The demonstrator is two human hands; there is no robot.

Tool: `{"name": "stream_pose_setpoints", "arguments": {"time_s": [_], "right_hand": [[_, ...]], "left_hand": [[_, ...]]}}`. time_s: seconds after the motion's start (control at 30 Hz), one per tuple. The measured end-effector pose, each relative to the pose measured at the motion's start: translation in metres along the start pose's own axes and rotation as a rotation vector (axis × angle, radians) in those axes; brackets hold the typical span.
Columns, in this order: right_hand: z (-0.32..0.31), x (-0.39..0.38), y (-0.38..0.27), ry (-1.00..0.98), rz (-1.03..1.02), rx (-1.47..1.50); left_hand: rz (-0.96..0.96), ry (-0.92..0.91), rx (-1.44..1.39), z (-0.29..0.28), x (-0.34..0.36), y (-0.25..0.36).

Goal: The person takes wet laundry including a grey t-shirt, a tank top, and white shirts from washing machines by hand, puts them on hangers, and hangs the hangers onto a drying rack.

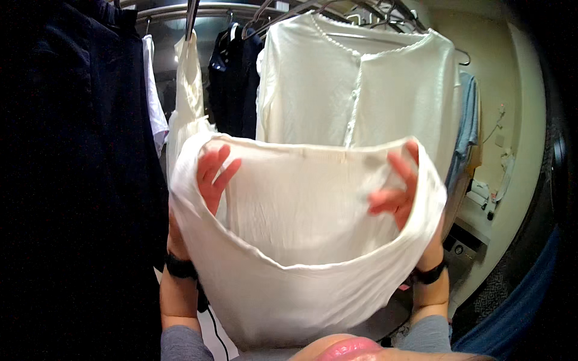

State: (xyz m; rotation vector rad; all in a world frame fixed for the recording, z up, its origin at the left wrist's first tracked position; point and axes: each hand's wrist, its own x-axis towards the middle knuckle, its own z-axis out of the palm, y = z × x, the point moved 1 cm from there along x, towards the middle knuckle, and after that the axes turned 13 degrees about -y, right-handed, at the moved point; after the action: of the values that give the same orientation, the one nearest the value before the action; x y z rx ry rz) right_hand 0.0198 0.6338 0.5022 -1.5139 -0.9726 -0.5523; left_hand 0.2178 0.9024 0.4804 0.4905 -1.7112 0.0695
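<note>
1. Left hand [214, 180]: grip unclenched, fingers parted, reaching inside the mouth of the white garment [301, 304].
2. Right hand [398, 189]: it matches, grip loose, fingers splayed and slightly blurred against the far side.
3. And the white garment itself, spread wide between both hands, front edge sagging low!
4. Right behind, a cream buttoned top [310, 90] hangs from the rail [171, 10].
5. Far left, a big dark garment [105, 114]; far right, blue cloth [466, 129].
</note>
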Motion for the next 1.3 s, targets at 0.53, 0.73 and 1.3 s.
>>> {"name": "stream_pose_setpoints", "arguments": {"time_s": [0.53, 0.73, 1.3], "right_hand": [[0.020, 0.171, -0.127, -0.089, -0.290, -0.573], [-0.028, 0.217, -0.099, 0.073, -0.140, -1.030], [-0.080, 0.246, -0.003, 0.274, -0.341, -0.936]], "left_hand": [[0.103, -0.085, -0.110, 0.007, 0.118, -0.026], [0.031, 0.101, -0.207, -0.037, 0.092, -0.048], [-0.100, 0.268, -0.202, -0.064, 0.062, -0.047]]}}
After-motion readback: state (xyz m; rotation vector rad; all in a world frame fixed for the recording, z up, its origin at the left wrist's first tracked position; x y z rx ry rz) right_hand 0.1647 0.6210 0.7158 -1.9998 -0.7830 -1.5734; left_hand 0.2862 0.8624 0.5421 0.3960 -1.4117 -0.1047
